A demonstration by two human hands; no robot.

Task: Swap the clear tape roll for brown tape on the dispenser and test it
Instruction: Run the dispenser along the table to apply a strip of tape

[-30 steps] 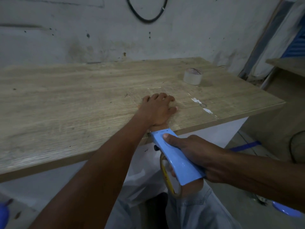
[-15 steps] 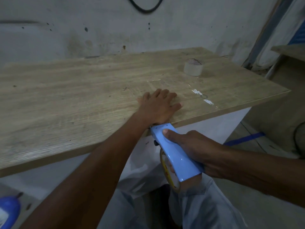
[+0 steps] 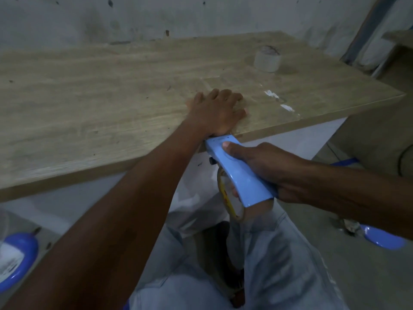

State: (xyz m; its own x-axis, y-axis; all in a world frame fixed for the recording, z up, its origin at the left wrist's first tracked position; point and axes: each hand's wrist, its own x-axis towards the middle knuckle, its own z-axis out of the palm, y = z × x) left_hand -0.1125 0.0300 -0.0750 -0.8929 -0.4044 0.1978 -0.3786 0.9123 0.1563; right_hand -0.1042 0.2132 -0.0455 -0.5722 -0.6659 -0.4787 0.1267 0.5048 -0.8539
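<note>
My right hand (image 3: 263, 168) grips the light blue tape dispenser (image 3: 237, 173) just off the table's front edge, thumb on top. A brown tape roll (image 3: 232, 202) with a yellow-marked core sits mounted under the dispenser. The dispenser's nose touches the table edge right behind my left wrist. My left hand (image 3: 216, 110) lies palm down on the wooden table (image 3: 89, 104), fingers spread, pressing a faint strip of tape (image 3: 225, 86) stuck to the surface. The clear tape roll (image 3: 267, 59) stands apart at the table's far right.
White residue marks (image 3: 279, 99) dot the table near its right front edge. Blue objects lie on the floor at lower left (image 3: 17, 258) and lower right (image 3: 384, 239). A grey wall backs the table. My knees in pale jeans (image 3: 268, 265) are below the dispenser.
My left hand's fingers have shifted slightly on the table while staying flat. The dispenser stays at the table edge in my right hand. The view has tilted downward.
</note>
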